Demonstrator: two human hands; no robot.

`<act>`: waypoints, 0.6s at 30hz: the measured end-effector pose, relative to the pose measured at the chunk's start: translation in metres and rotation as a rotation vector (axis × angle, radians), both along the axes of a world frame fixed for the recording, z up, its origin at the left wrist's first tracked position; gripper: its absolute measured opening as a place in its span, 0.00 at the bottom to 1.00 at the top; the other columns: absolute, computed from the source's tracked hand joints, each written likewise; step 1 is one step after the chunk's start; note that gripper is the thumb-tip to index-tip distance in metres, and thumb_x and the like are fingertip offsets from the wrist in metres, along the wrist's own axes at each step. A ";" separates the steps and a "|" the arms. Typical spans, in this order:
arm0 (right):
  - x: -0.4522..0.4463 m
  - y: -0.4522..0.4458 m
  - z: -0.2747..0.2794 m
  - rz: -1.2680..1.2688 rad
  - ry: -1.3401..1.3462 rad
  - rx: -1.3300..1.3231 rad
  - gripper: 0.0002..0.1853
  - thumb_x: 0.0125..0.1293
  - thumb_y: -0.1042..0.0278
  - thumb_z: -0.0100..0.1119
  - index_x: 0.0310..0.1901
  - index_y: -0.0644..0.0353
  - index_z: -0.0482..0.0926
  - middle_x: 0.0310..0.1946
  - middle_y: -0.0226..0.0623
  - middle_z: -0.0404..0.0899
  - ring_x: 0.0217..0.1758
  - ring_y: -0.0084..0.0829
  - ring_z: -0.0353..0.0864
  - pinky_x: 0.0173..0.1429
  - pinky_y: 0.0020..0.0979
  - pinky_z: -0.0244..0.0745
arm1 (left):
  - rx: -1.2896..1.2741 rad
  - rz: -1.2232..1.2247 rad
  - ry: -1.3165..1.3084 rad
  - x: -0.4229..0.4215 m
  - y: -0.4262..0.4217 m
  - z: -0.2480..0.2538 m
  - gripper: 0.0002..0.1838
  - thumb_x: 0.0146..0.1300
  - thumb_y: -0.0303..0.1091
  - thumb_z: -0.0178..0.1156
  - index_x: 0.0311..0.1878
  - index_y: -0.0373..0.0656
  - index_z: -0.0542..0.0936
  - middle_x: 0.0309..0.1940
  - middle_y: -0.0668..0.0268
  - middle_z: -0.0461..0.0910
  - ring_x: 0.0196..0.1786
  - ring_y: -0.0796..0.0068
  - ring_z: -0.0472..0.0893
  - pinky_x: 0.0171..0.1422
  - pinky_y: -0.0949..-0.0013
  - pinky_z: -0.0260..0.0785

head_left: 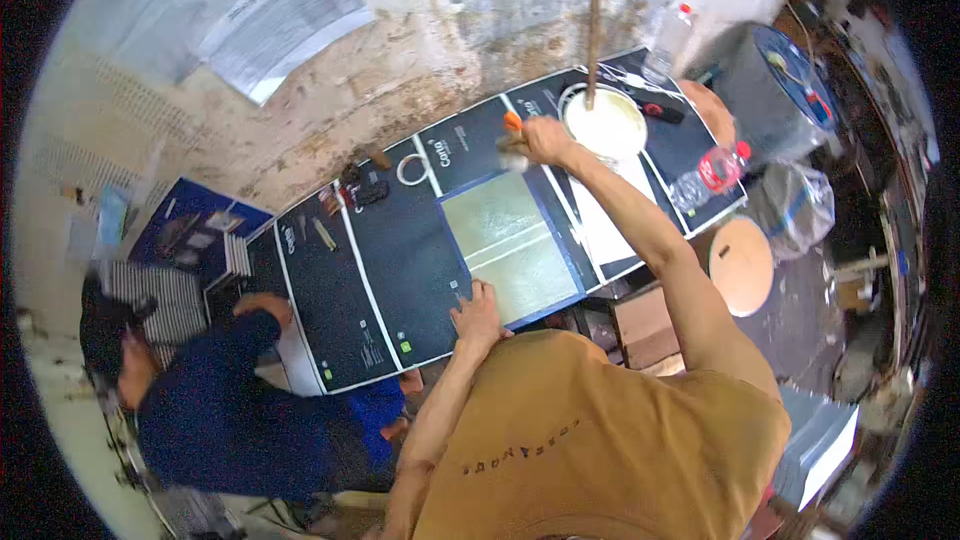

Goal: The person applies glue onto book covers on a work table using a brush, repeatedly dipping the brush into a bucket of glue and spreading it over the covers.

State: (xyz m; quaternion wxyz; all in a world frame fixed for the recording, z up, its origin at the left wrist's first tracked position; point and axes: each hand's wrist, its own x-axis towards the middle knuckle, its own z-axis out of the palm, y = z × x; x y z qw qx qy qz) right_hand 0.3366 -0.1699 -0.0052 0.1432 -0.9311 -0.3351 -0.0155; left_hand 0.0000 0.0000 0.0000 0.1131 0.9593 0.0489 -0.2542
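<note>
My right hand (547,141) is closed around a paintbrush (513,156) with an orange handle end, blurred, over the top edge of a glossy, wet-looking pale sheet (515,240) with blue borders. Just right of this hand stands a white bucket (606,125) of cream-coloured paste, with a wooden stick (593,45) upright in it. At the sheet's lower left edge rests my left hand (478,317), fingers apart and holding nothing I can see. Dark printed boards (390,270) lie beneath the sheet on the table.
A tape roll (412,169) lies left of the sheet. Plastic bottles (720,168), a white sheet (612,215) and a cable (625,78) are at the right. Another person in dark blue (225,400) bends at the left end. A large drum (765,90) stands beyond the right end.
</note>
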 end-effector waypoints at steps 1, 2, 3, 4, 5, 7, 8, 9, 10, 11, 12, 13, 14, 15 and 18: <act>0.008 0.015 0.006 0.060 -0.190 0.077 0.21 0.62 0.41 0.66 0.46 0.50 0.87 0.36 0.45 0.85 0.39 0.49 0.84 0.40 0.48 0.77 | 0.021 0.014 -0.028 -0.001 0.004 -0.001 0.57 0.39 0.41 0.83 0.72 0.40 0.60 0.74 0.59 0.58 0.67 0.42 0.73 0.63 0.29 0.67; 0.012 0.029 0.009 0.154 -0.156 0.091 0.19 0.65 0.45 0.62 0.44 0.51 0.86 0.36 0.46 0.85 0.41 0.50 0.84 0.42 0.49 0.78 | 0.043 0.027 -0.052 -0.003 0.006 -0.004 0.57 0.39 0.41 0.83 0.71 0.40 0.60 0.74 0.60 0.58 0.66 0.42 0.73 0.63 0.30 0.68; -0.003 0.017 0.000 0.326 0.037 0.098 0.18 0.65 0.46 0.62 0.43 0.51 0.86 0.35 0.47 0.85 0.40 0.50 0.84 0.42 0.49 0.78 | -0.011 0.047 0.003 -0.013 -0.023 -0.014 0.57 0.39 0.40 0.83 0.71 0.40 0.60 0.74 0.60 0.58 0.66 0.43 0.73 0.63 0.30 0.68; -0.013 0.040 0.003 0.491 0.180 0.166 0.17 0.65 0.47 0.62 0.42 0.52 0.86 0.35 0.47 0.85 0.40 0.51 0.84 0.43 0.49 0.78 | 0.003 0.062 0.010 -0.010 -0.022 -0.020 0.57 0.39 0.39 0.84 0.71 0.40 0.60 0.74 0.60 0.58 0.66 0.43 0.73 0.63 0.31 0.68; -0.019 0.066 0.010 0.657 0.316 0.232 0.17 0.65 0.48 0.61 0.41 0.52 0.86 0.35 0.47 0.85 0.40 0.51 0.85 0.43 0.50 0.79 | 0.021 0.078 0.010 -0.004 -0.019 -0.025 0.57 0.38 0.39 0.84 0.71 0.40 0.61 0.75 0.61 0.58 0.66 0.43 0.73 0.63 0.31 0.68; -0.023 0.128 0.025 0.530 0.314 0.013 0.18 0.61 0.48 0.65 0.40 0.55 0.85 0.35 0.50 0.85 0.41 0.53 0.85 0.45 0.51 0.79 | 0.042 0.141 -0.006 0.000 -0.018 -0.021 0.57 0.38 0.38 0.84 0.71 0.40 0.61 0.75 0.60 0.58 0.66 0.44 0.73 0.63 0.32 0.68; -0.026 0.146 0.031 0.439 0.310 -0.094 0.18 0.59 0.48 0.67 0.39 0.56 0.85 0.36 0.52 0.85 0.41 0.54 0.86 0.46 0.52 0.79 | 0.048 0.146 -0.010 -0.001 -0.018 -0.018 0.57 0.37 0.38 0.84 0.72 0.41 0.61 0.75 0.60 0.59 0.66 0.44 0.73 0.64 0.32 0.68; -0.026 0.157 0.034 0.444 0.220 -0.035 0.18 0.60 0.48 0.67 0.39 0.56 0.85 0.35 0.51 0.85 0.40 0.53 0.85 0.46 0.51 0.79 | 0.054 0.151 -0.001 -0.002 -0.019 -0.018 0.57 0.38 0.39 0.84 0.72 0.41 0.61 0.76 0.60 0.58 0.66 0.45 0.73 0.64 0.33 0.68; -0.024 0.163 0.037 0.444 0.132 0.021 0.18 0.60 0.48 0.67 0.38 0.56 0.85 0.34 0.50 0.85 0.39 0.52 0.85 0.46 0.50 0.79 | 0.057 0.152 0.007 -0.002 -0.020 -0.019 0.56 0.39 0.39 0.83 0.72 0.42 0.61 0.77 0.60 0.57 0.66 0.45 0.74 0.65 0.35 0.69; -0.022 0.166 0.039 0.437 0.043 0.078 0.17 0.61 0.48 0.67 0.38 0.56 0.85 0.33 0.50 0.85 0.38 0.52 0.85 0.45 0.49 0.78 | 0.059 0.147 0.015 -0.002 -0.020 -0.021 0.56 0.40 0.40 0.83 0.72 0.42 0.61 0.77 0.61 0.56 0.65 0.46 0.74 0.66 0.36 0.69; -0.014 0.169 0.042 0.449 0.071 0.061 0.18 0.59 0.48 0.70 0.39 0.56 0.85 0.34 0.49 0.84 0.39 0.51 0.84 0.46 0.46 0.78 | -0.013 0.118 -0.072 -0.002 -0.015 -0.022 0.46 0.49 0.40 0.76 0.70 0.41 0.64 0.76 0.58 0.58 0.63 0.48 0.76 0.64 0.40 0.70; -0.022 0.160 0.056 0.420 0.081 0.228 0.18 0.59 0.50 0.70 0.39 0.56 0.85 0.34 0.48 0.84 0.39 0.50 0.84 0.45 0.46 0.78 | -0.087 0.086 -0.152 -0.008 -0.003 -0.020 0.37 0.58 0.40 0.70 0.68 0.40 0.66 0.76 0.56 0.59 0.60 0.50 0.78 0.63 0.44 0.72; -0.031 0.141 0.067 0.385 0.092 0.388 0.17 0.59 0.51 0.71 0.40 0.56 0.85 0.35 0.48 0.84 0.39 0.50 0.84 0.45 0.45 0.79 | -0.216 0.132 -0.203 -0.009 0.009 -0.022 0.31 0.63 0.41 0.66 0.66 0.39 0.69 0.73 0.55 0.63 0.58 0.52 0.79 0.63 0.48 0.72; -0.041 0.119 0.085 0.346 0.093 0.547 0.17 0.59 0.52 0.71 0.41 0.56 0.85 0.36 0.47 0.84 0.40 0.49 0.84 0.45 0.45 0.79 | -0.347 0.171 -0.252 -0.010 0.022 -0.024 0.26 0.68 0.42 0.63 0.64 0.38 0.71 0.71 0.54 0.66 0.56 0.54 0.81 0.62 0.51 0.73; -0.073 0.055 0.099 0.347 -0.310 0.783 0.08 0.60 0.66 0.68 0.41 0.53 0.84 0.36 0.41 0.84 0.38 0.46 0.82 0.42 0.43 0.76 | -0.732 0.518 -0.437 0.032 0.075 -0.028 0.21 0.73 0.46 0.59 0.57 0.37 0.79 0.57 0.53 0.80 0.54 0.60 0.82 0.62 0.60 0.72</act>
